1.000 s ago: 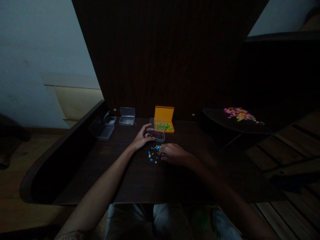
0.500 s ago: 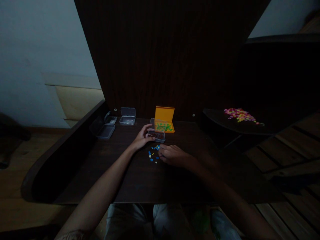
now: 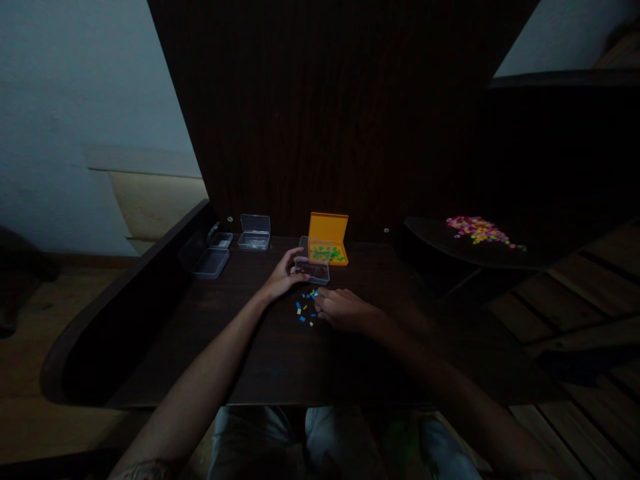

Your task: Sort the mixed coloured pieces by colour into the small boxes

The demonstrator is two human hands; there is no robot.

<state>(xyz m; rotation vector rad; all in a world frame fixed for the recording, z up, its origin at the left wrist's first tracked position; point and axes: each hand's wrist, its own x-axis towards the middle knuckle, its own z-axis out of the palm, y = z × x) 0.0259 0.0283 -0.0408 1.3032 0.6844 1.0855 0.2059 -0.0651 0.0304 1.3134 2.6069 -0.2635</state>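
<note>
My left hand (image 3: 281, 275) is curled round the near left end of a small clear plastic box (image 3: 313, 271) on the dark table (image 3: 280, 347). A scatter of tiny blue and yellow pieces (image 3: 306, 308) lies just in front of that box. My right hand (image 3: 343, 309) rests palm down at the right edge of the scatter, its fingertips bent onto the pieces; what they pinch, if anything, is hidden. Behind the clear box stands an open orange box (image 3: 327, 248) holding green pieces.
Open clear boxes lie at the table's far left (image 3: 254, 233) (image 3: 213, 262). A heap of pink and yellow pieces (image 3: 477, 229) sits on a dark side shelf to the right. A tall dark panel rises behind the table; a raised curved rim runs along its left side.
My right hand has slid slightly left onto the blue and yellow pieces. My left hand stays on the clear box.
</note>
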